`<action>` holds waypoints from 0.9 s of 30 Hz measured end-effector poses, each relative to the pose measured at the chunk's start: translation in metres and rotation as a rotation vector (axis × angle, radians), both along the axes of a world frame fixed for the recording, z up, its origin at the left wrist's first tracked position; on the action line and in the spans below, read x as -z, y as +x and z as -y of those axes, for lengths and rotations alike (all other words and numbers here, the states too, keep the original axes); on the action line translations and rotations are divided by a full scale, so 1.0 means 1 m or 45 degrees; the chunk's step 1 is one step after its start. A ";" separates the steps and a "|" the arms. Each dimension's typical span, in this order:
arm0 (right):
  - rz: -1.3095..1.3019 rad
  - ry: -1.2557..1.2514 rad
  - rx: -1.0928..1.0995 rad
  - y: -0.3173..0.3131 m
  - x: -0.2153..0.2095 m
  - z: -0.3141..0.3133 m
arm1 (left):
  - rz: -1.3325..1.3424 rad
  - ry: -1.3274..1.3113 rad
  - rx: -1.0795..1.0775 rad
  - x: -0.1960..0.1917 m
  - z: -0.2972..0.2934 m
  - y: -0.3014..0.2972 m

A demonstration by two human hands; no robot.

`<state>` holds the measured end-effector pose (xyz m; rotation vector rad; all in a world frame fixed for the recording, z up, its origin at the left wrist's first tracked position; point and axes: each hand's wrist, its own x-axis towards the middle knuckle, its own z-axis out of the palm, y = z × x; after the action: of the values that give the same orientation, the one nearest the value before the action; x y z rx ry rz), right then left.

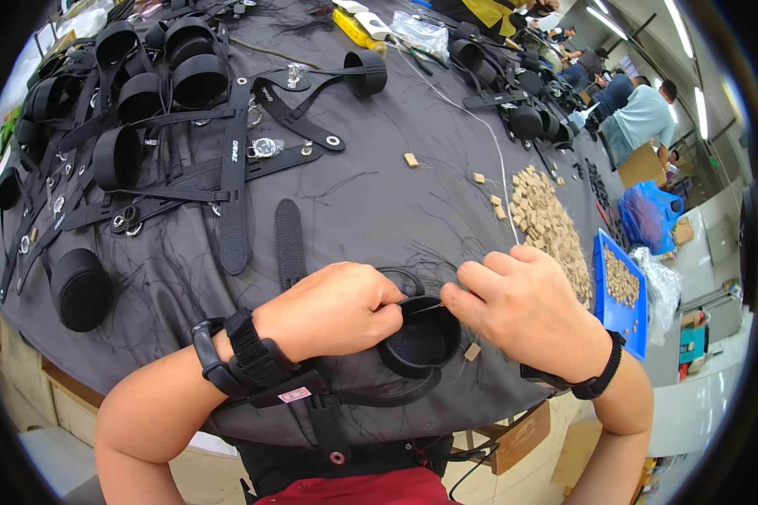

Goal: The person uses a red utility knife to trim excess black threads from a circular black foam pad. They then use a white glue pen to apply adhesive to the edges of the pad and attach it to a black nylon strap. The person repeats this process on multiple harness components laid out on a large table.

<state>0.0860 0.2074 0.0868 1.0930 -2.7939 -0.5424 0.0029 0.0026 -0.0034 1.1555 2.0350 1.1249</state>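
Just in front of me, a black leather cup [421, 341] with straps lies on the dark cloth, its opening facing up. My left hand [333, 307] is closed, thumb and fingers pinching the cup's rim from the left. At the rim's right side my right hand [526, 311] is closed in a pinch; what its fingertips grip is too small to make out. A thin light line, perhaps thread or a needle, shows along the rim between the hands. A black strap [290, 244] extends beyond my left wrist, and another with an eyelet [328, 433] hangs toward me.
Many finished-looking black strap-and-cup pieces [198, 80] with metal rings crowd the left. Small tan blocks [552, 223] are heaped at right, beside a blue tray [602, 282] holding more. A white cord [480, 118] crosses the dark cloth [379, 210]; loose black threads are scattered. People work farther back.
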 end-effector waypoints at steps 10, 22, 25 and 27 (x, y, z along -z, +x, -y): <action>0.024 0.006 -0.002 -0.004 0.000 0.002 | 0.001 -0.021 0.006 -0.002 0.000 -0.001; 0.121 -0.078 0.003 -0.011 0.002 -0.007 | 0.021 -0.018 -0.007 -0.001 0.000 0.000; 0.139 -0.079 0.013 -0.011 0.000 -0.007 | 0.025 -0.017 -0.008 -0.002 0.000 0.000; 0.148 -0.068 0.028 -0.009 -0.001 -0.006 | 0.040 -0.010 -0.018 -0.002 0.000 0.000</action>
<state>0.0768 0.2129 0.0880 1.1196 -2.9039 -0.4168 0.0033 0.0025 -0.0016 1.1150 2.0250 1.1339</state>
